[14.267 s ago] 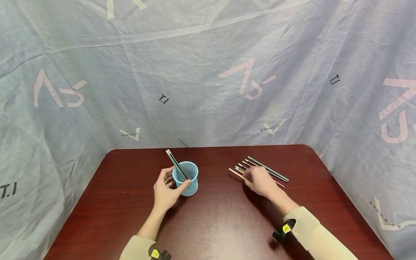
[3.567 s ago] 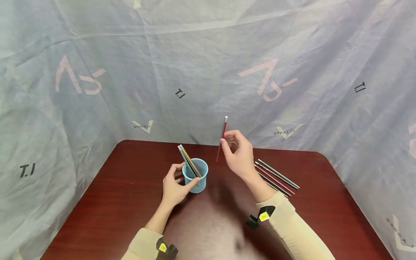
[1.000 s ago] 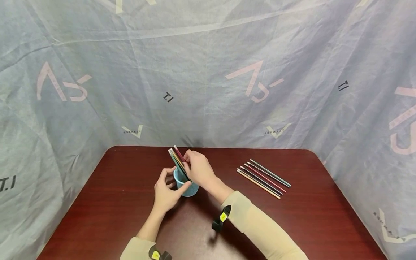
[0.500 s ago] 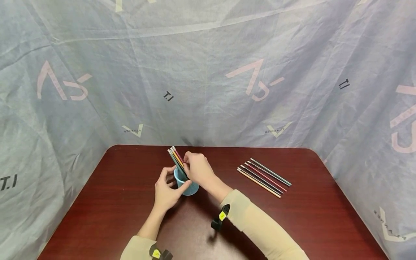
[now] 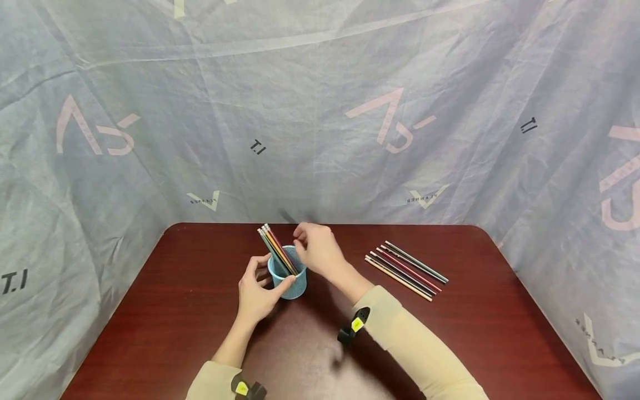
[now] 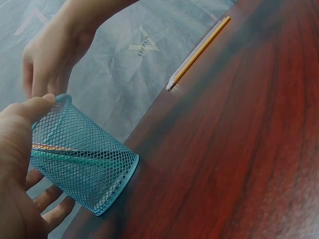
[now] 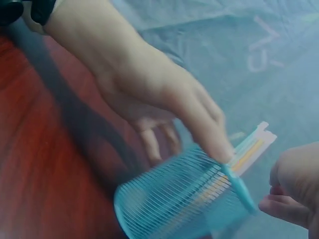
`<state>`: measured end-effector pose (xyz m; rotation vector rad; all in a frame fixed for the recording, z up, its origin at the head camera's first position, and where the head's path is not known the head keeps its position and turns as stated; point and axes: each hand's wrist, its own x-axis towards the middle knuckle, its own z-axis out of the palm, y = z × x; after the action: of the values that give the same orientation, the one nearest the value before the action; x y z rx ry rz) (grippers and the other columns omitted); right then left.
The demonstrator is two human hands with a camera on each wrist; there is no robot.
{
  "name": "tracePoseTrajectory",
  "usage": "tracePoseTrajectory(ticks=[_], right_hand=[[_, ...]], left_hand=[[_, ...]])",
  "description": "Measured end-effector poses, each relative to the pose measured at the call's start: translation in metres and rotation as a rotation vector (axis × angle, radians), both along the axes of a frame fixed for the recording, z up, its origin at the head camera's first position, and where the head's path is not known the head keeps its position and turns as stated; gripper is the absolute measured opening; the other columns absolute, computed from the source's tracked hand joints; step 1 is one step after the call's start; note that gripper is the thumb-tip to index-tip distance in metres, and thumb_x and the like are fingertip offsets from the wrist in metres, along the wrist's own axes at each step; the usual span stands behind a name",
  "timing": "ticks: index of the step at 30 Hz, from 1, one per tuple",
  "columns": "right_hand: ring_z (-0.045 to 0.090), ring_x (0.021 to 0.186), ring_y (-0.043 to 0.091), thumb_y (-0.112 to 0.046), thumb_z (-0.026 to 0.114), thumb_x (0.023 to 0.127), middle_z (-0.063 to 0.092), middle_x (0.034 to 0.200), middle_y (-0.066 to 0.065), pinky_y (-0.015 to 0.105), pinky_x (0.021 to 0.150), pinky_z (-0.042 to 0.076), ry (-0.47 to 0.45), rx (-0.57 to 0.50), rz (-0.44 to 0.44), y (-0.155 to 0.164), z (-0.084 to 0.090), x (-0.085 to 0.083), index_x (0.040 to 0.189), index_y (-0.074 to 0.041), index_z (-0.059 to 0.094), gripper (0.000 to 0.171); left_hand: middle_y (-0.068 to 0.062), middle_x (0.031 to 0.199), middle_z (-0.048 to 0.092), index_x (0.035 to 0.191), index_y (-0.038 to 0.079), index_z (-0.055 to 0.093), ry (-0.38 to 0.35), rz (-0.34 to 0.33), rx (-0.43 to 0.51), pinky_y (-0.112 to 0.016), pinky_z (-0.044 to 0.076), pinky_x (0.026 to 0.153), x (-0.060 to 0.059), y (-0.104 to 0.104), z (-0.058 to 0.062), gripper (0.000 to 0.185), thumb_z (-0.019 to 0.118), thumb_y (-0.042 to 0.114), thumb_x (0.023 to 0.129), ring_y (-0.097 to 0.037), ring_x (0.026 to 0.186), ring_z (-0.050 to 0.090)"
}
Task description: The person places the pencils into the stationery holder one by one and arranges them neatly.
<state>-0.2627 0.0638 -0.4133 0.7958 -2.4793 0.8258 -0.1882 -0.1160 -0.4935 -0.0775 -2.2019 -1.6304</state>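
Observation:
A blue mesh cup (image 5: 288, 276) stands on the dark red table (image 5: 175, 311) with several pencils (image 5: 274, 249) leaning in it, eraser ends up and to the left. My left hand (image 5: 266, 278) grips the cup from the near left, thumb on the front rim. My right hand (image 5: 306, 244) hovers just right of the cup's rim, fingers relaxed and holding nothing. In the left wrist view my thumb (image 6: 27, 112) lies on the mesh cup (image 6: 82, 167), and the right hand (image 6: 52, 55) is above it. The right wrist view shows the cup (image 7: 184, 199) blurred, with the left hand (image 7: 149, 94) around it.
Several loose pencils (image 5: 406, 269) lie side by side on the table to the right of the cup. One of them (image 6: 199, 50) shows in the left wrist view. A blue-grey printed cloth (image 5: 320, 111) hangs around the table's back and sides.
My right hand has let go of the red pencil, which now stands in the cup, and has drawn back a little to the right. The left hand still holds the cup.

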Motion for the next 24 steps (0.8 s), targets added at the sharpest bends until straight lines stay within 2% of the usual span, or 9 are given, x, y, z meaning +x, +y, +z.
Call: tracePoseTrajectory(ticks=[7,12,19,24], right_hand=[[0.074,0.072,0.017,-0.003,0.074,0.089,0.077,0.082,0.007,0.033,0.069,0.064,0.047,-0.066,-0.061,0.053,0.015,-0.013,0.095,-0.004,0.073,0.006],[0.074,0.073,0.020,-0.004,0.074,0.090,0.078,0.084,0.008,0.038,0.070,0.063,0.018,-0.057,-0.132,0.097,0.019,-0.019,0.097,-0.004,0.073,0.007],[0.074,0.074,0.023,-0.006,0.073,0.092,0.078,0.084,0.009,0.042,0.070,0.062,-0.038,-0.028,-0.181,0.142,0.015,-0.009,0.099,-0.004,0.075,0.008],[0.072,0.076,0.022,-0.008,0.074,0.091,0.078,0.085,0.007,0.040,0.070,0.060,-0.067,0.021,-0.203,0.165,0.002,-0.002,0.099,-0.006,0.075,0.009]], left_hand=[[-0.010,0.139,0.069,0.129,0.006,0.062,-0.006,-0.004,0.013,-0.054,0.065,0.095,-0.001,0.001,0.002,0.066,0.099,0.018,0.075,-0.033,0.116,0.073],[-0.010,0.139,0.069,0.129,0.005,0.061,-0.006,-0.005,0.016,-0.053,0.065,0.095,0.000,0.000,0.002,0.066,0.099,0.016,0.075,-0.033,0.116,0.073],[-0.010,0.138,0.069,0.130,0.005,0.061,-0.003,-0.008,0.006,-0.053,0.065,0.095,0.001,0.001,0.002,0.068,0.099,0.017,0.075,-0.033,0.116,0.072],[-0.010,0.139,0.069,0.130,0.006,0.062,0.002,-0.009,0.008,-0.054,0.064,0.095,0.002,0.002,0.002,0.067,0.099,0.018,0.075,-0.033,0.117,0.072]])
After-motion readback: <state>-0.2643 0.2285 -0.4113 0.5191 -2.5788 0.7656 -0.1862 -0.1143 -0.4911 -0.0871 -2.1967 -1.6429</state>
